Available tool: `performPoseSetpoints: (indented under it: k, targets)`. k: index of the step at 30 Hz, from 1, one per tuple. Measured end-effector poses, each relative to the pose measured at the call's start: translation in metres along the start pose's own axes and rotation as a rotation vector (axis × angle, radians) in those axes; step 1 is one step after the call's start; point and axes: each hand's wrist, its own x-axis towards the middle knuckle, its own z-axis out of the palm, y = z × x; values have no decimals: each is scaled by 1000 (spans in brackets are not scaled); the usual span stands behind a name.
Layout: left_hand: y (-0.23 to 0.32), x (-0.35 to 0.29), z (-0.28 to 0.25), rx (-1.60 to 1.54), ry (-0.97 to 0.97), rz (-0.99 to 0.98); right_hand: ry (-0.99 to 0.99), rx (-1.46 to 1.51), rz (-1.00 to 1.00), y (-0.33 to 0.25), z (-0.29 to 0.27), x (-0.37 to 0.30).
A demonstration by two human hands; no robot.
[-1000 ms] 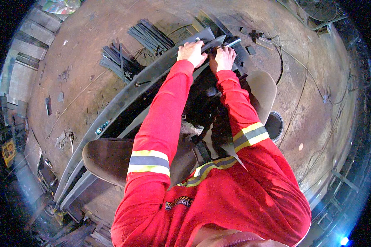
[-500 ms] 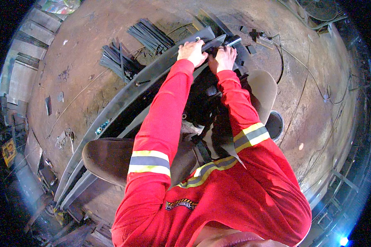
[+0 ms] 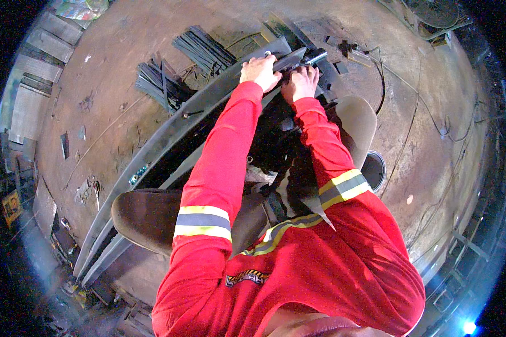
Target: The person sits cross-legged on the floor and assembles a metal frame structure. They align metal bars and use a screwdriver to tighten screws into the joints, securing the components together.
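Observation:
A long grey steel beam (image 3: 162,133), channel-like and bent-looking in this view, runs from the lower left up to my hands. My left hand (image 3: 260,72) lies over its far end, fingers curled round the edge close to a small bright bolt or nut (image 3: 268,53). Just to the right, my right hand (image 3: 301,84) is closed, knuckles up, at the beam's inner side. What its fingers grip is hidden. A shiny metal cylinder (image 3: 316,57) sticks out beyond those fingers; I cannot tell whether they touch it. Small blue-green fittings (image 3: 138,174) sit farther down the beam.
Two bundles of dark metal strips (image 3: 205,49) lie on the brown floor beyond the beam. A round dark container (image 3: 373,169) stands beside my right knee (image 3: 355,121). Cables (image 3: 417,101) trail over the floor at right. A fan-like round grille (image 3: 436,12) is at far right.
My right hand has drawn back slightly toward me, its fingers a little farther from the metal cylinder. My left hand keeps its place on the beam.

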Motion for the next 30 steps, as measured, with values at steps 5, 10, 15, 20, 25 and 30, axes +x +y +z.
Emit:
performPoseSetpoints:
  k: [5, 10, 15, 20, 25, 30]
  targets:
    - [1, 1, 1, -18, 22, 0, 127, 136, 58, -1, -1, 1]
    - [2, -1, 1, -3, 8, -8, 132, 77, 31, 2, 8, 6]
    - [1, -1, 4, -31, 54, -5, 60, 32, 31, 3, 12, 6]
    - [1, -1, 4, -29, 50, -7, 1, -40, 61, -1, 5, 6]
    - [3, -2, 0, -50, 23, -2, 105, -13, -12, 3, 5, 8]
    - [1, -3, 1, 43, 35, 64, 18, 43, 2, 10, 13, 12]
